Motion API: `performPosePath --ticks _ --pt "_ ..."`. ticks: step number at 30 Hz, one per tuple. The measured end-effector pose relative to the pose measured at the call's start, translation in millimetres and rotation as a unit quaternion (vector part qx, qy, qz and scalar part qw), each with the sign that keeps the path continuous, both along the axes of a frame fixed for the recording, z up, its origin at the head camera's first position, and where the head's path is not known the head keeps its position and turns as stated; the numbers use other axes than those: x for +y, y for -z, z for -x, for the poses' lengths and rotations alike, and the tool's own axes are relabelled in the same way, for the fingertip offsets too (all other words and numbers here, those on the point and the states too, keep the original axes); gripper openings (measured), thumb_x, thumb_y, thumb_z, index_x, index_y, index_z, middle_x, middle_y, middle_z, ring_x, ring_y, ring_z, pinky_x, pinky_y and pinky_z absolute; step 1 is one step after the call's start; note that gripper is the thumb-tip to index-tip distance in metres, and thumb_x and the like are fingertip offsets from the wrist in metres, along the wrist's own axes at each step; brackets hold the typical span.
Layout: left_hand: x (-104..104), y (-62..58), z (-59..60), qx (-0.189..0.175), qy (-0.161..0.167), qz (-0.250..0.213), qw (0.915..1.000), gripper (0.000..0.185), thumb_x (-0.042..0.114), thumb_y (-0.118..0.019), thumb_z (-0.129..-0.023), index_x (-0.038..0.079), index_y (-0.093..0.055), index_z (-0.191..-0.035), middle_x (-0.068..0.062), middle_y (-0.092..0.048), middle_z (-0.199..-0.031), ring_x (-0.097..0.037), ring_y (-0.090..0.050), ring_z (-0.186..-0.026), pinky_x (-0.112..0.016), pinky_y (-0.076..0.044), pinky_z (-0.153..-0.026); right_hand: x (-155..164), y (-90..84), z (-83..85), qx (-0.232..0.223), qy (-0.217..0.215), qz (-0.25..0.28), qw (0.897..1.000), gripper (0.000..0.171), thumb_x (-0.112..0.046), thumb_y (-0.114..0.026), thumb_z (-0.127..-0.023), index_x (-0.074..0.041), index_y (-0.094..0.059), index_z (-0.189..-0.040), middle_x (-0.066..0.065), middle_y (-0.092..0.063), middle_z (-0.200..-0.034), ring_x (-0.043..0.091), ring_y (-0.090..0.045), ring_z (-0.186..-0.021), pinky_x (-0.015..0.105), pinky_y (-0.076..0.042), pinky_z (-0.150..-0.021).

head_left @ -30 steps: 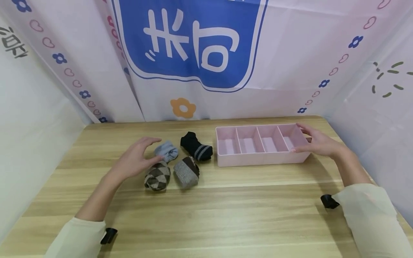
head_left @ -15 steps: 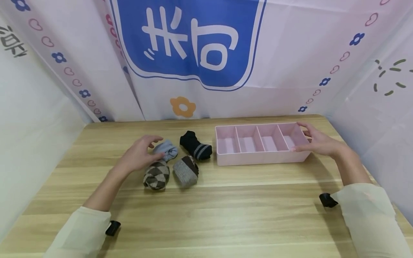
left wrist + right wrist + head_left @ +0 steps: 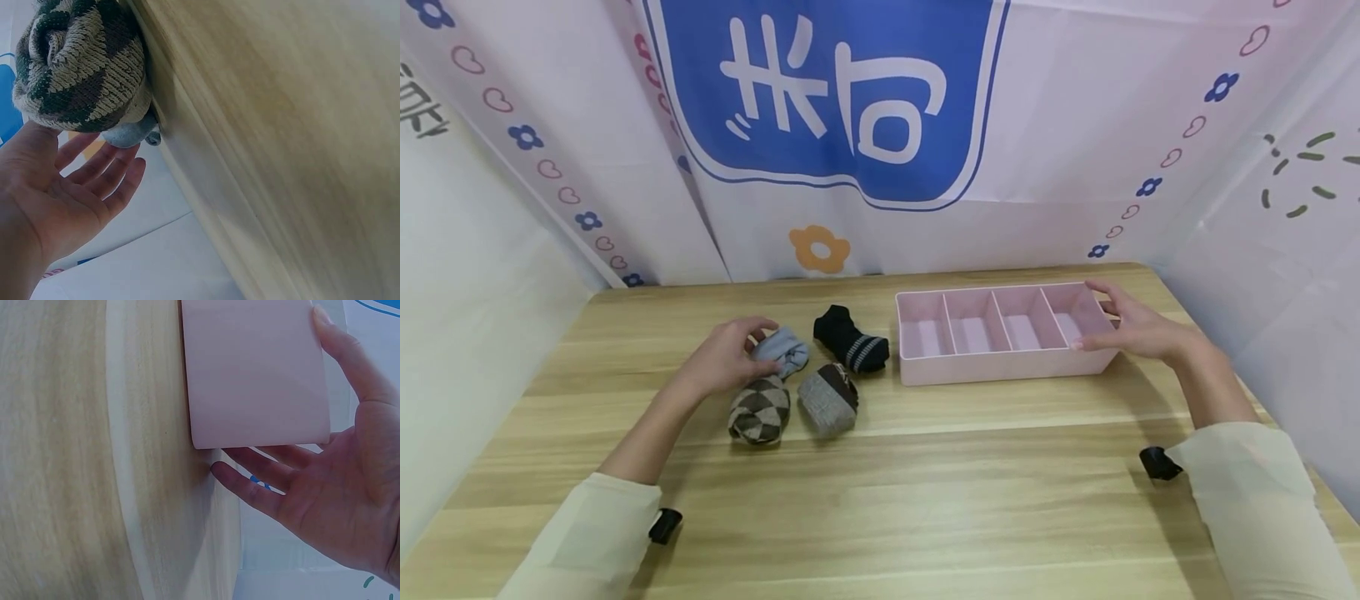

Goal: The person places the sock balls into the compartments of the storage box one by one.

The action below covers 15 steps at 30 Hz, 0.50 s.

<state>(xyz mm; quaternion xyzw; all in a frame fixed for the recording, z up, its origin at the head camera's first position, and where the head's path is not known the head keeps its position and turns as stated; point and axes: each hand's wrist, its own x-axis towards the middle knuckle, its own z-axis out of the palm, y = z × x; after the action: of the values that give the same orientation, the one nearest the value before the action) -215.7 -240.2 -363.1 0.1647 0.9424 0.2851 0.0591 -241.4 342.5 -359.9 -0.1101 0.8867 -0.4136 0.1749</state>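
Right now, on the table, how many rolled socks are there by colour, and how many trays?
Light blue sock: 1, under the left hand
Black striped sock: 1
Brown diamond-pattern sock: 1
Grey sock: 1
Pink tray: 1, four compartments, right hand at its end
Total: 4 socks and 1 tray, 5 things

Both arms reach forward, left hand and right hand open-fingered.
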Motion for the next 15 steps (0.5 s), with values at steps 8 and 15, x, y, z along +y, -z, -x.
performPosePath --ticks 8,15 --pt "1.1 -0.2 1.7 -0.003 0.001 0.012 0.9999 0.062 0.022 -0.082 -0.090 -0.008 -0.057 -0.138 -0.026 -0.065 -0.116 -0.032 -0.067 -0.096 -0.046 -0.056 -0.079 0.3 1.9 0.3 -0.004 0.002 0.004 1.000 0.114 -0.020 -0.080 -0.090 -0.010 0.005 -0.166 0.040 -0.002 -0.164 0.063 -0.011 -0.148 0.075 -0.021 -0.114" --pt "0.3 1.1 2.5 0.010 0.007 0.016 0.9998 0.057 0.016 -0.082 -0.089 -0.010 -0.059 -0.135 -0.027 -0.067 -0.112 -0.034 -0.068 -0.093 -0.047 -0.057 -0.078 -0.5 1.6 -0.3 -0.002 0.000 0.007 1.000 0.113 -0.020 -0.079 -0.090 -0.008 0.004 -0.165 0.040 -0.003 -0.164 0.063 -0.012 -0.148 0.074 -0.020 -0.115"
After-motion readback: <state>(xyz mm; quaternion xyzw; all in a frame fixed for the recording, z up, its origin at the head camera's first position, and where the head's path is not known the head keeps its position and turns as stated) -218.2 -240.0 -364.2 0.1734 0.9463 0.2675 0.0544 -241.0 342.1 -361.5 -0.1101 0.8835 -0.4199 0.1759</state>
